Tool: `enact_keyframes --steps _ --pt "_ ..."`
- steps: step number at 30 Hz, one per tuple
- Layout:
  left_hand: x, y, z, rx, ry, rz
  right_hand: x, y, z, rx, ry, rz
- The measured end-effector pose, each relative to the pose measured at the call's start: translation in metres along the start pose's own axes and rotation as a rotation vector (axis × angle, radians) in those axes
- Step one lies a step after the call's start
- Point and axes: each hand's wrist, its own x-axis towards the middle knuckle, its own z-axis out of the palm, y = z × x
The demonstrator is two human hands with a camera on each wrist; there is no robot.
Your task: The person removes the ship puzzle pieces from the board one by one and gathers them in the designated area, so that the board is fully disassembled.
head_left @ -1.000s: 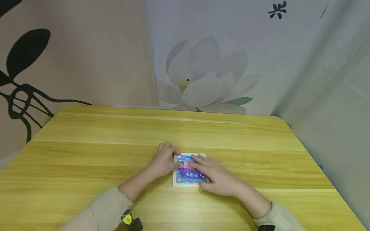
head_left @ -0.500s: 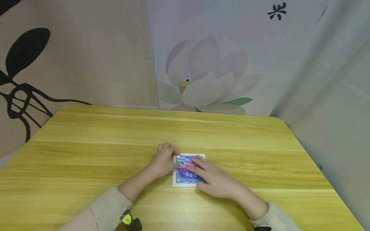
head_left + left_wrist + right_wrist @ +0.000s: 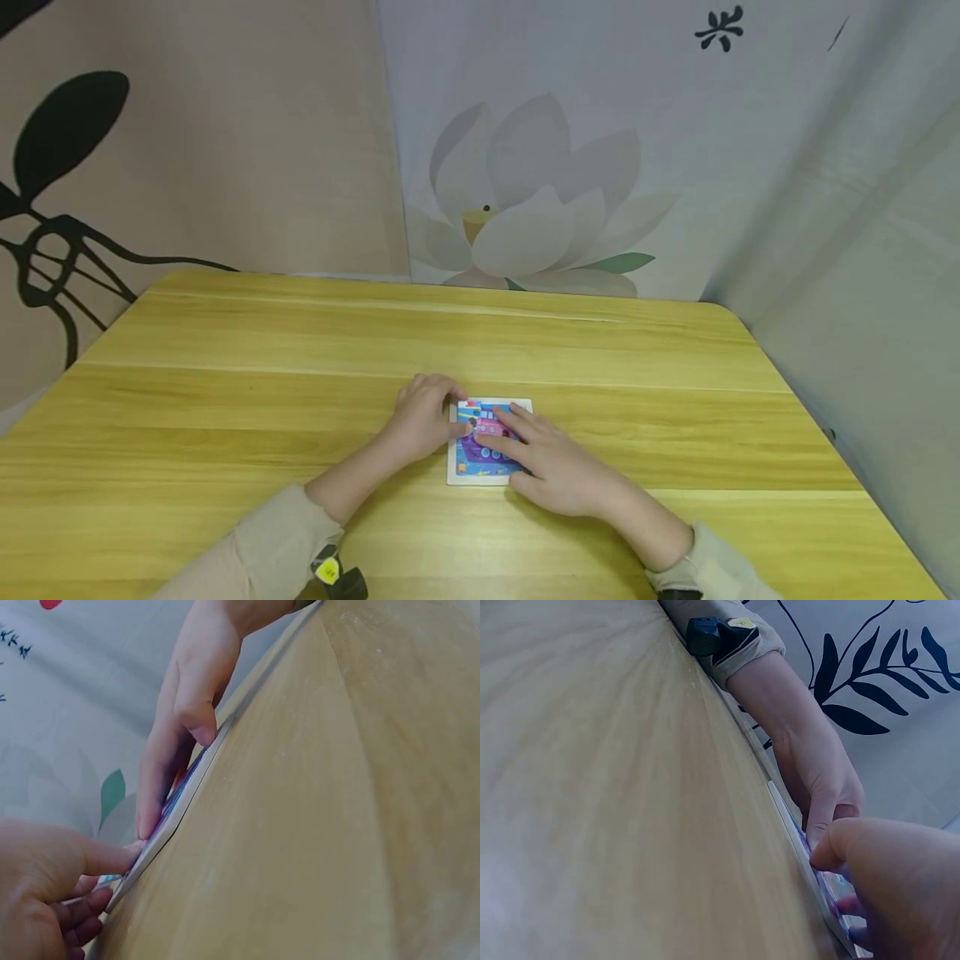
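Observation:
A flat picture board (image 3: pixel 468 481) with a white border lies on the table. Its picture is blue, with a purple and pink ship. My left hand (image 3: pixel 426 419) holds the board's left edge. In the left wrist view this hand (image 3: pixel 52 885) has its thumb on the picture side and its other fingers curled at the edge. My right hand (image 3: pixel 558 471) rests across the picture with its fingers extended, covering the lower right part. Seen from the right wrist, the right hand (image 3: pixel 907 881) hides part of the board (image 3: pixel 791 832).
The wooden table (image 3: pixel 300 333) stretches out around the board. Behind it hang pale cloths, one with a printed flower (image 3: pixel 540 217). A wrist strap with a dark device (image 3: pixel 347 583) sits at the left sleeve.
My right hand has slid slightly left over the picture, mostly in the first half second. The left hand has barely moved, and the board stays nearly in place.

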Motion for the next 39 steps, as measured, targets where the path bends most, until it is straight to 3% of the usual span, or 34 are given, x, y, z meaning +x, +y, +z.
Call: enact_keyframes --steps 7,14,24,31,39 --pt "0.004 -0.01 0.001 -0.215 0.015 0.033 0.001 0.001 0.0 -0.009 0.0 -0.007" --pt "0.005 -0.013 -0.001 -0.362 0.017 -0.032 0.0 0.0 0.0 0.001 -0.008 0.009" --pt "0.0 -0.016 -0.013 -0.472 0.04 -0.156 -0.001 0.005 0.002 0.022 -0.016 0.002" --pt "-0.003 -0.026 -0.022 -0.514 0.038 -0.171 -0.001 0.006 0.003 0.04 -0.026 0.002" --pt "-0.012 -0.038 -0.037 -0.482 0.044 -0.184 -0.003 0.005 0.002 0.055 -0.033 0.001"
